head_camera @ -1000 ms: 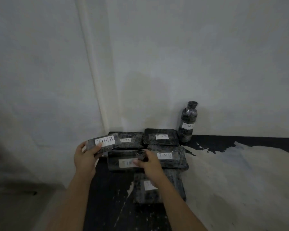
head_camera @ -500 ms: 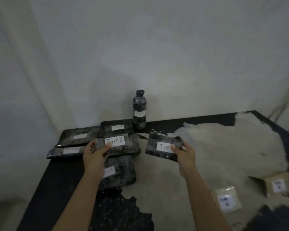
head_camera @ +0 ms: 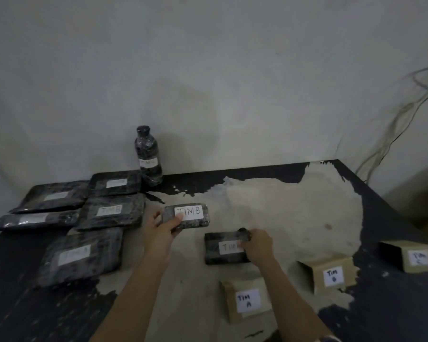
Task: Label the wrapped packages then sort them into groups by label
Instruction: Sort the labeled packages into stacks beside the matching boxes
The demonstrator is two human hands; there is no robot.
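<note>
Holds B pack (head_camera: pixel 193 218), long axis left-right, in left grip (head_camera: pixel 160 233); clasps second pack (head_camera: pixel 220 251) in right grip (head_camera: pixel 257 245); finds B box (head_camera: pixel 331 275) to the right, nearer right grip

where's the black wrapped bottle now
In the head view, the black plastic-wrapped bottle stands upright at the back of the dark table, left of centre, right of the rearmost flat black wrapped package.

A black-wrapped TIMB package (head_camera: pixel 187 216) is held above the surface (head_camera: pixel 269 206); a second package (head_camera: pixel 223 248) sits lower right. Five flat packages (head_camera: pixel 80 255) lie left, near an upright wrapped bottle (head_camera: pixel 147 156).
</note>
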